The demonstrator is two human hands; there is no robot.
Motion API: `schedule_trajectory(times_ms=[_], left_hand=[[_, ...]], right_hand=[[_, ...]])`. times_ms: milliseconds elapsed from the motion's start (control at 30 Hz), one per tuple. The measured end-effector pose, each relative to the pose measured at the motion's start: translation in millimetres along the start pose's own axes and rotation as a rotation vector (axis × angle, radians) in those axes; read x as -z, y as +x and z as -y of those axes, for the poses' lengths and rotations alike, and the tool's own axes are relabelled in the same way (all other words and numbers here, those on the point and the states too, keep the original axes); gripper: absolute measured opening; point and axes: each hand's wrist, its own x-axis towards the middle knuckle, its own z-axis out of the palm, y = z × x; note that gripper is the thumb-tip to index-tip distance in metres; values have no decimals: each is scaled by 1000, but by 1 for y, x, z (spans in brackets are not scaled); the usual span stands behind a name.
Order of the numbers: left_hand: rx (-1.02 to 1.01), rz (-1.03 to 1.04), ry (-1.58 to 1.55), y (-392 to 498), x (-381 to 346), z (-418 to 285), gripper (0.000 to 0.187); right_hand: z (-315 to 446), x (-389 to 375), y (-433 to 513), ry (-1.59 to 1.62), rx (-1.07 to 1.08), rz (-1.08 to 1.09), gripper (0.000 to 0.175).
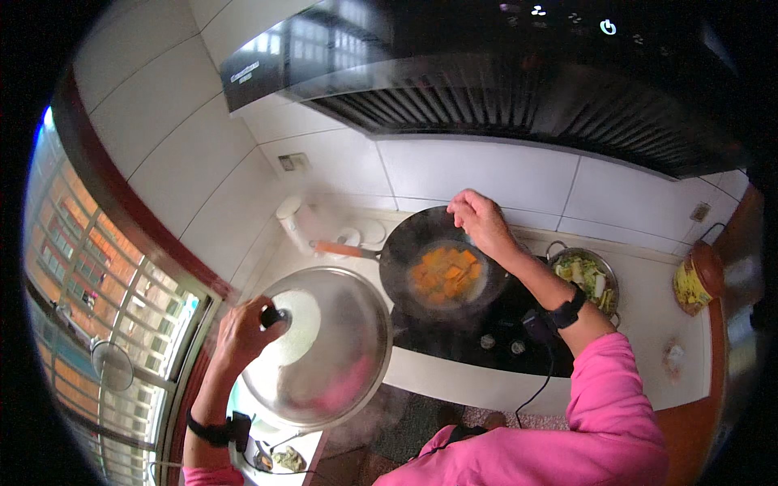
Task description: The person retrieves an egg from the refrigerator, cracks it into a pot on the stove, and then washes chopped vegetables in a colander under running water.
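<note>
My left hand (250,331) grips the black knob of a large, domed metal wok lid (328,364), held up to the left of the stove. A dark wok (401,261) with an orange handle (345,249) sits on the black stove top and holds orange chunks (447,273) in liquid, with steam around. My right hand (480,222) is over the wok's back right rim, its fingers curled; whether anything small is between them cannot be told. To the right, a metal pot (612,273) holds green and pale chopped vegetables (585,279).
A black range hood (462,91) hangs over the stove. A yellow container (691,282) with a brown top stands at the counter's right end. A white cylindrical object (296,225) stands at the back left. A barred window (121,304) is on the left.
</note>
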Motion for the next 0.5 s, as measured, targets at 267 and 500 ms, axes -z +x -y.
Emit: schedule_trajectory(times_ms=[267,500], left_hand=[[81,-71,-183,-1,-5,5,36],[60,1,-120,17,-16,15,30]], right_hand=[[-8,7,-22,-26,294,-278,20],[-139,-22,-33,-634,-197,386,66]])
